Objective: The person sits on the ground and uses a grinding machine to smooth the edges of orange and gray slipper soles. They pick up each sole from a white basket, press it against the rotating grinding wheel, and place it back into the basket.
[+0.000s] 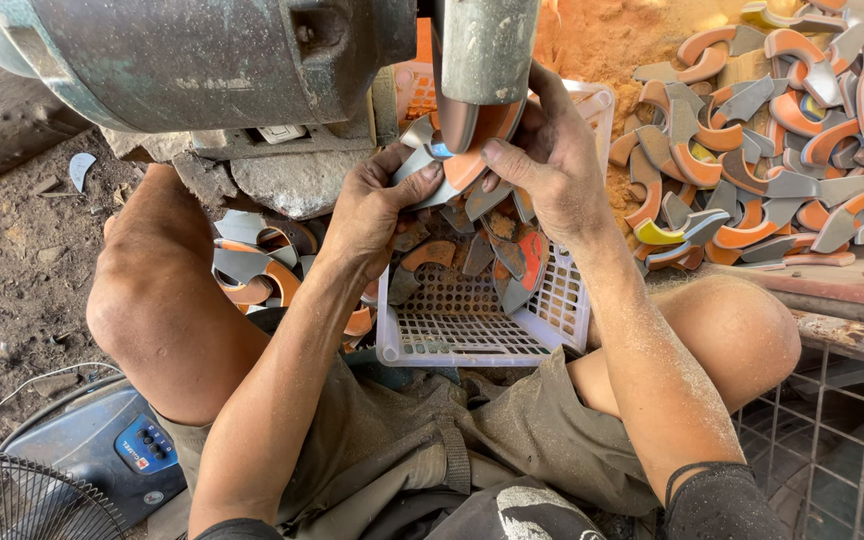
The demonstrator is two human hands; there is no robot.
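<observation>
Both my hands hold one curved orange and grey piece (460, 168) up against the grinding wheel (482, 60) of a large grey-green machine (202, 55). My left hand (377, 205) grips the piece's grey left end. My right hand (542, 160) pinches its orange right side, thumb on top. Below my hands a white plastic basket (472, 335) holds several more grey and orange curved pieces (512, 250).
A big heap of curved grey, orange and yellow pieces (772, 140) lies at the right on orange dust. More pieces (252, 265) lie by my left knee. A fan (62, 480) stands at bottom left, a wire rack (832, 440) at bottom right.
</observation>
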